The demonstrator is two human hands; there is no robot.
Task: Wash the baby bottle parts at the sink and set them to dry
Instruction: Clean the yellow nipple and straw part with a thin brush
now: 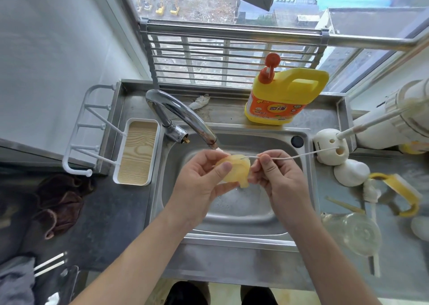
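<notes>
Over the steel sink, just under the tap spout, my left hand holds a soft yellowish silicone bottle nipple, thumb on its front. My right hand pinches a thin white brush whose tip goes into the nipple. On the counter to the right lie a clear bottle, a yellow handle ring, a white cap and a thin yellowish straw.
A yellow detergent jug stands behind the sink by the window. A white brush holder sits at the sink's right rim. A white drying rack with wood-look tray is on the left, a brown cloth beyond it.
</notes>
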